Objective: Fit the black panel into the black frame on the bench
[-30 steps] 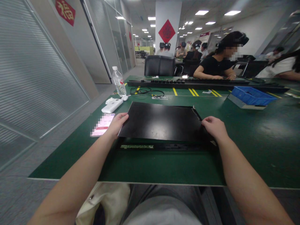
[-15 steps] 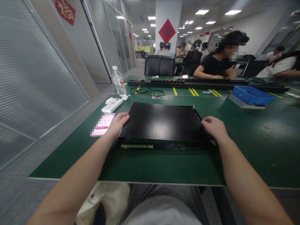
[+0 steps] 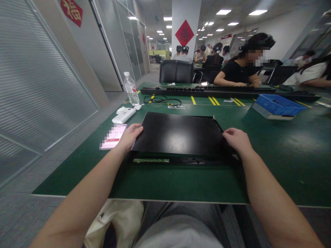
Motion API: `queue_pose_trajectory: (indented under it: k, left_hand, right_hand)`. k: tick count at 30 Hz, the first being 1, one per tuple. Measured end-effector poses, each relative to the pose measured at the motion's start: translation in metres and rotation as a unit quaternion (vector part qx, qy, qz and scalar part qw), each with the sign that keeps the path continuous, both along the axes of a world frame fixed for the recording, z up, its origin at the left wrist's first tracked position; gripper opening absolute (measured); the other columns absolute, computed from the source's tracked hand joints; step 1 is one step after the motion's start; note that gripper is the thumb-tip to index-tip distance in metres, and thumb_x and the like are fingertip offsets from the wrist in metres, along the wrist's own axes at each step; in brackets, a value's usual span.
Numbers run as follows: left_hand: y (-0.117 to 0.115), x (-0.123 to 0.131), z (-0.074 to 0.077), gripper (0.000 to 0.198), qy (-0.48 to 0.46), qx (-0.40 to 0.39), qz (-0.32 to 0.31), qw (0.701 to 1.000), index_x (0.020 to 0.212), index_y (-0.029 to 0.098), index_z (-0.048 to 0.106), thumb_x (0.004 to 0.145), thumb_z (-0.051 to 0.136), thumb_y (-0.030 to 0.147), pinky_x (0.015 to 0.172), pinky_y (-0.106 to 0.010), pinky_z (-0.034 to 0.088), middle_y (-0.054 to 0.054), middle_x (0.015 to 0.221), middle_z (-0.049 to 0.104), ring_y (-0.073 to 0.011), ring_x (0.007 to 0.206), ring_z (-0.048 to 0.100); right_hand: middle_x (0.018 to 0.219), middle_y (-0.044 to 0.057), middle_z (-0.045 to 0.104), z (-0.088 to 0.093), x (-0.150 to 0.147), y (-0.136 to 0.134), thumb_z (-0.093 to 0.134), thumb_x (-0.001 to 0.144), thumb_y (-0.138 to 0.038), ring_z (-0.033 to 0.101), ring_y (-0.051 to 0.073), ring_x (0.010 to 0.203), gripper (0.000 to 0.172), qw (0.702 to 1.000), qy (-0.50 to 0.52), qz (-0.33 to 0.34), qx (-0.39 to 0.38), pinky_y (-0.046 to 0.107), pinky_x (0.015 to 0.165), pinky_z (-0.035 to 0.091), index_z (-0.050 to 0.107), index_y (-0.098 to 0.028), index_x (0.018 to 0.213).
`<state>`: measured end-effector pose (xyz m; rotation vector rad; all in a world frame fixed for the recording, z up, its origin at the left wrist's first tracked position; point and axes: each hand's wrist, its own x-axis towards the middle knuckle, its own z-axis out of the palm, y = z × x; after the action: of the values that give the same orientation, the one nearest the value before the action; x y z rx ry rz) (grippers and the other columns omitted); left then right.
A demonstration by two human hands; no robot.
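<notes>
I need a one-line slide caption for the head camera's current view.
Left hand and right hand at opposite side edges of a glossy dark panel over a green table.

We list: panel (image 3: 178, 132), smooth and glossy, with a blurred sheen; table (image 3: 181, 182), smooth, faintly reflective; bottle (image 3: 131, 91), clear, shiny plastic; bin (image 3: 281, 109), plastic; white device (image 3: 124, 115), smooth, plastic-looking; chair (image 3: 176, 71), leather-like, low shine; pale cloth (image 3: 126, 215), matt, creased.

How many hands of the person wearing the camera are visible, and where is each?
2. The left hand grips the left edge of the black panel; the right hand pinches at its right edge. Parts of both are hidden.
</notes>
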<state>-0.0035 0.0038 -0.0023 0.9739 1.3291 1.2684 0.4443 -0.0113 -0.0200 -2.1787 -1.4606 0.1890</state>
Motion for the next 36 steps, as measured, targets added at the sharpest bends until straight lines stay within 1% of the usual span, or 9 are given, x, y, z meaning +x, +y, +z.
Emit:
queue_pose_trajectory:
  k: [3,6,10,13,18,23,26,30,36]
  left_hand:
    - [0.001,-0.001,-0.001,0.031,0.004,-0.001,-0.002,1.000,0.104,0.018,0.062,0.081,0.082,0.023,0.065,-0.025,0.056,0.000,0.072,0.072,-0.0161,0.062,0.069]
    - [0.002,-0.001,-0.003,0.034,0.002,-0.002,-0.005,1.000,0.106,0.017,0.063,0.080,0.083,0.025,0.065,-0.025,0.056,-0.001,0.074,0.073,-0.0163,0.063,0.070]
    - [0.002,-0.001,-0.003,0.029,-0.004,-0.004,-0.005,1.000,0.108,0.017,0.063,0.084,0.079,0.021,0.064,-0.024,0.056,-0.002,0.079,0.075,-0.0144,0.060,0.068]
    - [0.002,-0.002,-0.004,0.027,-0.003,-0.005,-0.004,1.000,0.109,0.016,0.063,0.086,0.077,0.020,0.063,-0.024,0.057,-0.002,0.079,0.076,-0.0139,0.059,0.068]
    - [0.003,-0.003,-0.004,0.034,0.000,-0.014,-0.002,1.000,0.114,0.015,0.065,0.084,0.080,0.021,0.062,-0.025,0.057,-0.005,0.082,0.077,-0.0164,0.063,0.072]
    - [0.003,-0.003,-0.004,0.026,-0.004,-0.014,-0.003,1.000,0.113,0.015,0.064,0.088,0.074,0.016,0.062,-0.024,0.058,-0.004,0.080,0.077,-0.0149,0.060,0.070]
    - [0.004,-0.003,-0.005,0.026,-0.002,-0.007,-0.008,1.000,0.113,0.014,0.063,0.089,0.073,0.015,0.061,-0.023,0.057,-0.003,0.079,0.077,-0.0135,0.058,0.068]
    - [0.007,-0.005,-0.009,0.028,0.007,-0.004,-0.005,1.000,0.114,0.014,0.063,0.088,0.074,0.017,0.063,-0.024,0.057,-0.003,0.080,0.077,-0.0135,0.059,0.069]
    - [0.008,-0.006,-0.011,0.029,0.011,-0.009,-0.014,1.000,0.117,0.014,0.061,0.090,0.072,0.016,0.066,-0.026,0.059,-0.004,0.081,0.078,-0.0154,0.061,0.071]
  right_hand:
    - [0.073,0.005,0.072,-0.001,0.001,0.000,0.061,0.080,-0.033,0.065,0.021,0.066,0.018,1.000,-0.001,-0.001,0.002,0.032,0.067,0.049,0.076,-0.023,0.082]
    - [0.071,0.004,0.071,-0.001,0.001,0.000,0.061,0.079,-0.033,0.065,0.020,0.065,0.018,1.000,0.003,0.002,-0.001,0.031,0.066,0.048,0.076,-0.023,0.083]
    - [0.068,0.004,0.070,0.001,-0.001,-0.002,0.061,0.079,-0.033,0.065,0.021,0.065,0.018,1.000,0.010,0.007,-0.003,0.031,0.065,0.048,0.076,-0.023,0.082]
    - [0.070,0.005,0.070,0.003,-0.003,-0.003,0.061,0.080,-0.034,0.064,0.021,0.064,0.019,1.000,0.010,0.006,-0.013,0.032,0.065,0.047,0.076,-0.023,0.084]
    - [0.074,0.005,0.071,0.006,-0.004,-0.004,0.060,0.081,-0.034,0.064,0.021,0.063,0.020,1.000,0.011,0.005,-0.027,0.033,0.067,0.047,0.076,-0.023,0.086]
    - [0.075,0.005,0.072,0.003,-0.002,-0.003,0.062,0.079,-0.034,0.064,0.020,0.064,0.019,1.000,0.017,0.005,-0.018,0.032,0.066,0.048,0.076,-0.023,0.084]
    - [0.075,0.005,0.072,0.002,0.000,-0.002,0.062,0.079,-0.033,0.065,0.020,0.064,0.018,1.000,0.012,0.012,-0.012,0.031,0.066,0.049,0.076,-0.023,0.083]
    - [0.074,0.005,0.073,0.003,-0.001,-0.002,0.061,0.080,-0.033,0.065,0.020,0.064,0.021,1.000,0.006,0.017,-0.026,0.030,0.065,0.049,0.077,-0.022,0.087]
    - [0.081,0.006,0.074,0.008,-0.004,-0.004,0.058,0.084,-0.035,0.066,0.020,0.066,0.027,0.998,-0.005,0.008,-0.058,0.030,0.068,0.049,0.078,-0.021,0.094]
